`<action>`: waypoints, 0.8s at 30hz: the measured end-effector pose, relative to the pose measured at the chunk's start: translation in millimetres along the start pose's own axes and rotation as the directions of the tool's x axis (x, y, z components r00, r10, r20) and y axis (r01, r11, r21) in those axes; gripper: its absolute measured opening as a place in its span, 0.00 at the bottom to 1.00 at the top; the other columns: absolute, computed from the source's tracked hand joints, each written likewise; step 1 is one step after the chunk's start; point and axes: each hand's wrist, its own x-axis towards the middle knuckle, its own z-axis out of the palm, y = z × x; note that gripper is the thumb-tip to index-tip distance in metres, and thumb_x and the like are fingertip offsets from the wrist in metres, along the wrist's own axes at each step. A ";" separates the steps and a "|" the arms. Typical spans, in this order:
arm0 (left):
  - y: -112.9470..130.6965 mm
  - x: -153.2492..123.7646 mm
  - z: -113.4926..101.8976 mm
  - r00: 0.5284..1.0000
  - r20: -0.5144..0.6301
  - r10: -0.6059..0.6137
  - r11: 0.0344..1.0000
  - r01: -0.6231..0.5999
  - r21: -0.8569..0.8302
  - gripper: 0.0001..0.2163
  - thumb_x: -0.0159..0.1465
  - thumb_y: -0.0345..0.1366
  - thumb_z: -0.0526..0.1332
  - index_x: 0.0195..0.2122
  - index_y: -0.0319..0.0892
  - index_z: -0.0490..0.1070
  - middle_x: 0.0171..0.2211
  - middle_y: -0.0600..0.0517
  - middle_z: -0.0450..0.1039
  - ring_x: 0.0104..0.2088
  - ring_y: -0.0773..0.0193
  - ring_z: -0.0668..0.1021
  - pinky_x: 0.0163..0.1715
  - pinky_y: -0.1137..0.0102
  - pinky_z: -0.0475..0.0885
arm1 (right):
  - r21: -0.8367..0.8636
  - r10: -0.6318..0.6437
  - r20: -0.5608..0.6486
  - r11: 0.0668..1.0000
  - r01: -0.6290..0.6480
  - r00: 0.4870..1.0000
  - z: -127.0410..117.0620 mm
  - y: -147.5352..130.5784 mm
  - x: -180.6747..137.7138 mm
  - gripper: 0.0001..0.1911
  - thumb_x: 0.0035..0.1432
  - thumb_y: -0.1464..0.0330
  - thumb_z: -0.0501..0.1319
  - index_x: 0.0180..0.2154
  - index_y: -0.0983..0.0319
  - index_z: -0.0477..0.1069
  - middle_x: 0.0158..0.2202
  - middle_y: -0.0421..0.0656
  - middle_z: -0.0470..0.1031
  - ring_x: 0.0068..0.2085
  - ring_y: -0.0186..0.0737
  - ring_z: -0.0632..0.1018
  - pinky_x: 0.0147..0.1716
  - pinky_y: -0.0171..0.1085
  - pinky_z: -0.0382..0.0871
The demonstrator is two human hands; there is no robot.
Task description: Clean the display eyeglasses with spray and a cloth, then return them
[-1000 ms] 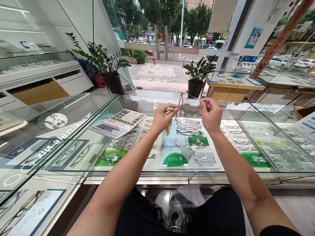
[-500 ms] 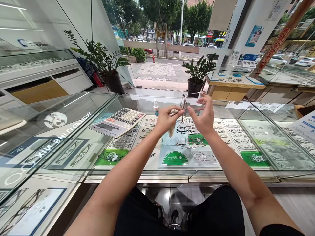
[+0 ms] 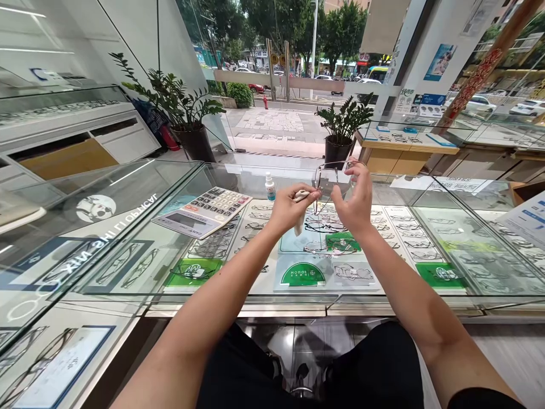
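Thin-rimmed glasses [image 3: 319, 178] are held raised beside a limp pale cloth [image 3: 298, 225].

The held glasses [image 3: 319, 178] are above the counter [image 3: 232, 177], right of bottle [image 3: 269, 187] and calculator [image 3: 204, 213].

So the left hand [image 3: 293, 205] is pinching some glasses [image 3: 319, 177] above the counter [image 3: 281, 312], cloth [image 3: 299, 225] bunched in it too. The right hand [image 3: 358, 199] is at their right side, can't tell if gripping. Calculator [image 3: 203, 213] sits left, bottle [image 3: 269, 187] just right of that.
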 end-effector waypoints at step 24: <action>-0.4 8.7 -10.3 0.993 -0.036 0.117 0.993 -0.118 -0.031 0.18 0.63 0.56 0.79 0.35 0.46 0.86 0.48 0.43 0.85 0.54 0.49 0.85 0.61 0.53 0.78 | 0.053 -0.109 0.291 0.994 0.098 0.951 7.4 -12.4 -4.8 0.20 0.70 0.56 0.67 0.60 0.55 0.77 0.63 0.53 0.83 0.65 0.61 0.79 0.69 0.62 0.71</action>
